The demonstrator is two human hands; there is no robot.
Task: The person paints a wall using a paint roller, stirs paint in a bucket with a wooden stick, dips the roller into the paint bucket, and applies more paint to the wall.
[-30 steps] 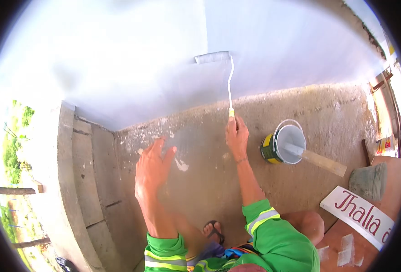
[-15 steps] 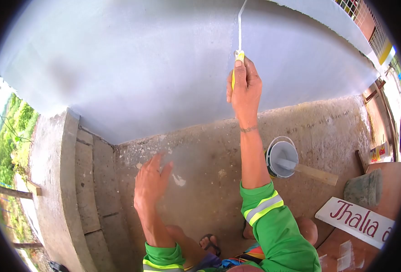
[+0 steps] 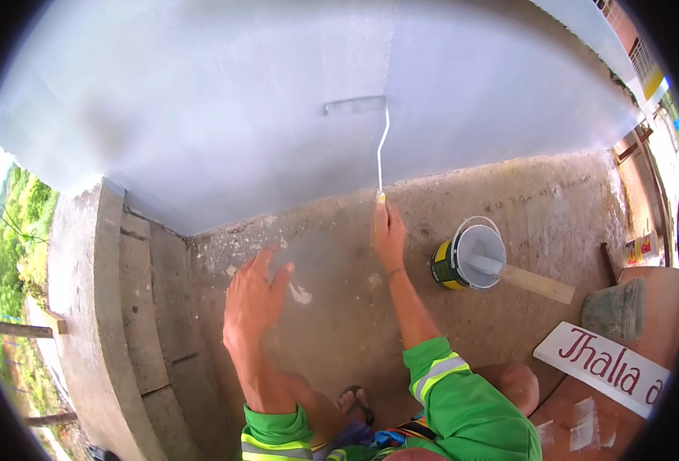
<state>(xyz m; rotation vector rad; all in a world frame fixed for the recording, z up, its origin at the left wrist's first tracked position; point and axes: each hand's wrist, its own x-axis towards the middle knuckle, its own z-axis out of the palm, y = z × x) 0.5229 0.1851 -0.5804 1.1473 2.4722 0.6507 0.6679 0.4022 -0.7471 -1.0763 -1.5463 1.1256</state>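
Note:
My right hand [image 3: 389,237] is closed around the yellow handle of a paint roller [image 3: 381,150]. The thin white metal rod runs up from my grip to the roller sleeve [image 3: 355,105], which rests against the pale grey-blue wall [image 3: 239,107]. The sleeve looks slightly blurred. My left hand [image 3: 253,300] hovers over the concrete floor with nothing in it, fingers stretched and thumb apart. To the right of my right forearm stands a paint bucket [image 3: 445,265], with a wooden stick [image 3: 537,284] leaning out of it and grey-white paint inside.
A white sign board [image 3: 604,369] with red lettering lies at lower right, beside a grey-green bucket [image 3: 614,309]. Concrete blocks [image 3: 143,307] edge the floor on the left. A small white tub [image 3: 641,249] stands at far right.
My right hand has come down and a little left with the paint roller, bringing its sleeve into view on the wall. My left hand has shifted only slightly.

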